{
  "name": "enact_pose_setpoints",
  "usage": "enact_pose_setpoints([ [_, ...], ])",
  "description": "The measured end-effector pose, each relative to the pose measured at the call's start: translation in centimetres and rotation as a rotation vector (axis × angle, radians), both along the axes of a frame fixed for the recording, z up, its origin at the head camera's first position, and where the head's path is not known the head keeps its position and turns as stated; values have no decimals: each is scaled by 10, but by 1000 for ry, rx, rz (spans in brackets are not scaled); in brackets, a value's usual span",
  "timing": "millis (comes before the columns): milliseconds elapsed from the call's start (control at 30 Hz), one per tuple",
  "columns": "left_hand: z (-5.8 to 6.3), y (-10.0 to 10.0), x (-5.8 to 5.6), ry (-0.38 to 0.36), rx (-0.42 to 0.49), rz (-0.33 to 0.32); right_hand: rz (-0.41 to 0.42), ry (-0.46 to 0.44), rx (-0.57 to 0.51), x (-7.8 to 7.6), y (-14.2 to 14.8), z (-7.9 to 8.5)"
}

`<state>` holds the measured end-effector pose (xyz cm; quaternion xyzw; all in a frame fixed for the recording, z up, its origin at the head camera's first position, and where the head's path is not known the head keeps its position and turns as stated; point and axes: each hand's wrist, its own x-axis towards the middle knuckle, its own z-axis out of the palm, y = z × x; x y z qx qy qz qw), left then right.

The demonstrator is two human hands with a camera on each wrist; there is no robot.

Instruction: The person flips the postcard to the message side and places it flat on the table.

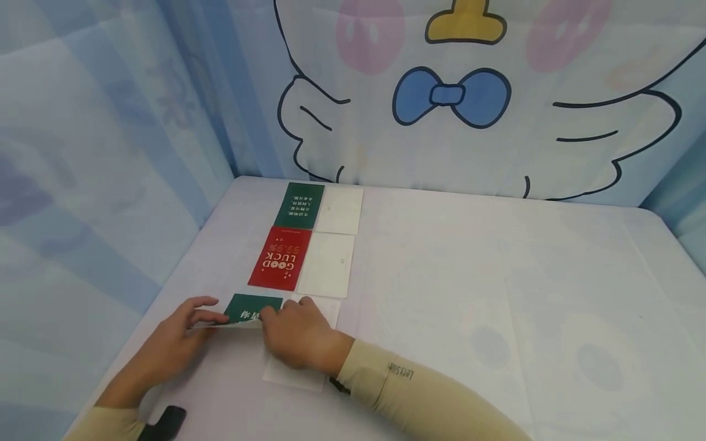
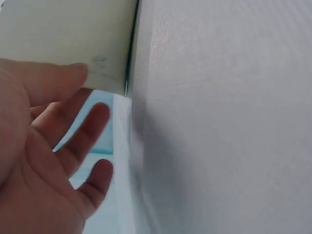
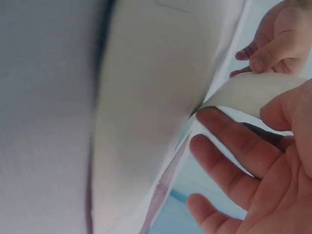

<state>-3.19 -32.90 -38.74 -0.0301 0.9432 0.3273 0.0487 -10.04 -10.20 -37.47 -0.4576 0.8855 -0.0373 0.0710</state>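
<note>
A green card (image 1: 245, 304) with white characters is held between both hands, its near edge bent up off the table. My left hand (image 1: 171, 346) pinches its left near corner; in the left wrist view the thumb lies on the pale back (image 2: 73, 34), the other fingers spread loosely. At the right near corner, my right hand (image 1: 300, 337) pinches the card between thumb and fingers. The right wrist view shows the card's pale underside (image 3: 243, 95) curving between the hands. A white card (image 1: 295, 373) lies partly hidden under the right hand and wrist.
Farther back, a red GOOD LUCK card (image 1: 279, 258) lies beside a white card (image 1: 326, 264). Behind them are another green card (image 1: 299, 206) and another white card (image 1: 339, 210). The white-covered table (image 1: 441, 306) meets a printed curtain (image 1: 375, 135) at its back and left.
</note>
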Motion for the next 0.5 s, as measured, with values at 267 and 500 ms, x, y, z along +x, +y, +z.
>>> enact_pose_setpoints([
  [267,16,4,0,208,-71,78,-105,-178,-261,-5,2,12],
  [500,24,10,-2,332,-38,139,-183,-333,-616,-3,4,12],
])
